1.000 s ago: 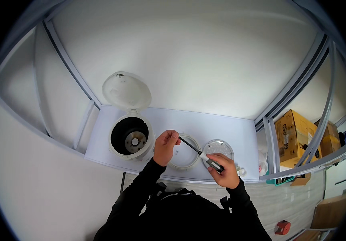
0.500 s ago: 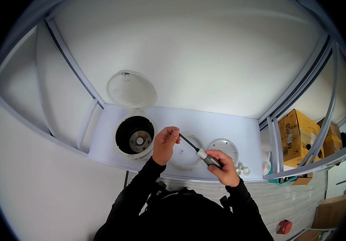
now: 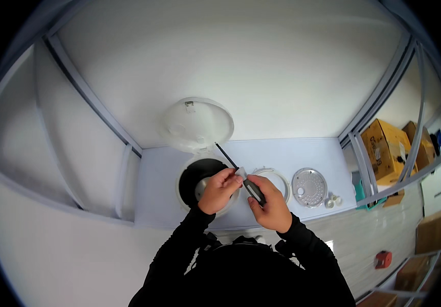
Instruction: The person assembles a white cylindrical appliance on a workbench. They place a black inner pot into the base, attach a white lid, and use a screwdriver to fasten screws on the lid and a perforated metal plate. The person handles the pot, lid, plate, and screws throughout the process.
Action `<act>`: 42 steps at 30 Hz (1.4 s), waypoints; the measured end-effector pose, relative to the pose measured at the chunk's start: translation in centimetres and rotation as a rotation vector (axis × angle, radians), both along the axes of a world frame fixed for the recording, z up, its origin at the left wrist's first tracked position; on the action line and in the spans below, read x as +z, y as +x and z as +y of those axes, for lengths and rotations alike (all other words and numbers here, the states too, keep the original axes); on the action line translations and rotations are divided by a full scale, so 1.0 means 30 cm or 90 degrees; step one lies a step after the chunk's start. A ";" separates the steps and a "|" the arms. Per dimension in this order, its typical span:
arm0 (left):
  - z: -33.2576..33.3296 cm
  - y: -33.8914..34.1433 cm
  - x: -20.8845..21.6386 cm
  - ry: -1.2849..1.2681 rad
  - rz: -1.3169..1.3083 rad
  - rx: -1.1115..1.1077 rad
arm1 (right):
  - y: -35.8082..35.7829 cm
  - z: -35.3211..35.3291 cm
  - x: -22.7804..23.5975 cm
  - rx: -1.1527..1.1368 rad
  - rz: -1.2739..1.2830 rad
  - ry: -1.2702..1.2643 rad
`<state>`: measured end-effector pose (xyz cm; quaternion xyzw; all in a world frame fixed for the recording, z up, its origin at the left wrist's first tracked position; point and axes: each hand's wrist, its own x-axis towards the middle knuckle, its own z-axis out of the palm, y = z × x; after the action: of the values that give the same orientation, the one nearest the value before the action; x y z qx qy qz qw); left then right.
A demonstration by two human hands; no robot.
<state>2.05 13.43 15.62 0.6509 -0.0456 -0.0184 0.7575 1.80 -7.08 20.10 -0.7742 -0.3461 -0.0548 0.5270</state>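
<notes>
My right hand [image 3: 271, 207] is wrapped round the dark grey handle of a screwdriver [image 3: 255, 191]. The fingers of my left hand [image 3: 218, 192] pinch its pale collar, where the dark shaft begins. The shaft slants up and to the left, its tip in front of the raised lid. Beneath my hands stands a white rice cooker [image 3: 181, 190] with a dark inside; its white lid [image 3: 200, 123] is tipped back. My left hand hides part of the cooker's opening. Behind my right hand a white ring [image 3: 285, 185] lies on the table, partly covered.
A round perforated metal plate [image 3: 310, 188] lies on the white table [image 3: 154, 189], right of the ring. Several small white cups [image 3: 333, 201] sit near the front edge. Grey frame posts [image 3: 366, 163] stand at the right, with yellow cardboard boxes [image 3: 384, 153] beyond.
My left hand has moved from the screwdriver's tip down to its collar. The screwdriver has shifted left over the cooker and points up more steeply. The whole view has shifted too.
</notes>
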 end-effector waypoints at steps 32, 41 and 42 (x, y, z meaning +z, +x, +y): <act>0.400 0.102 -0.104 -0.078 0.018 -0.180 | -0.181 0.518 -0.046 -0.316 0.010 0.022; 0.409 0.101 -0.106 -0.108 0.024 -0.184 | -0.186 0.543 -0.048 -0.331 0.009 0.025; 0.411 0.102 -0.109 -0.103 0.023 -0.185 | -0.187 0.545 -0.046 -0.333 0.010 0.024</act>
<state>5.12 25.77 12.34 0.5737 -0.1270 -0.1357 0.7977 -3.80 9.27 18.72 -0.8278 -0.1293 -0.1896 0.5120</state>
